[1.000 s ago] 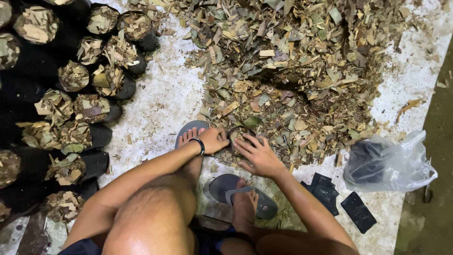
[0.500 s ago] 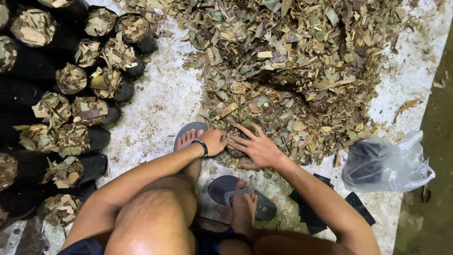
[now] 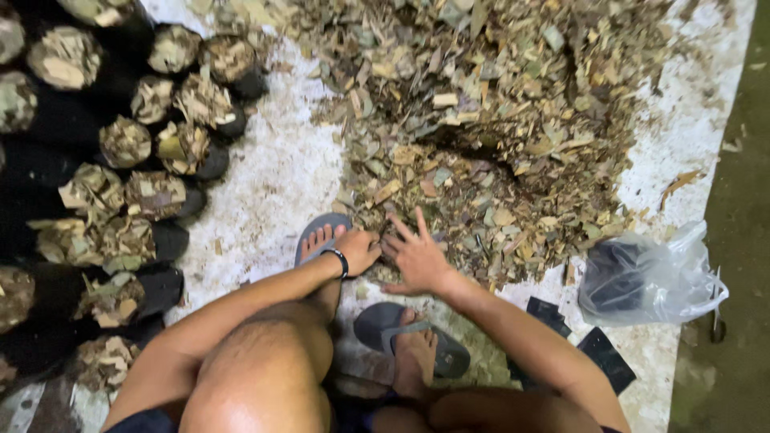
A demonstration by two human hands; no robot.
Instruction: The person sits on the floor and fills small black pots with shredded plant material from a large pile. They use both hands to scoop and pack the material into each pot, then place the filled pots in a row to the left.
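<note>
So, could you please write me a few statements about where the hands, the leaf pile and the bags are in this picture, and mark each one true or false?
1. The right hand lies with spread fingers on the near edge of the pile of dry leaves. True.
2. The left hand wears a black wristband. True.
3. The black bags filled with leaf bits stand to the right of the pile. False: they stand to its left.
4. The clear plastic bag lies on the person's left. False: it lies to the right, near flat black bags.
5. Both feet are bare on the floor. False: they wear grey sandals.
</note>
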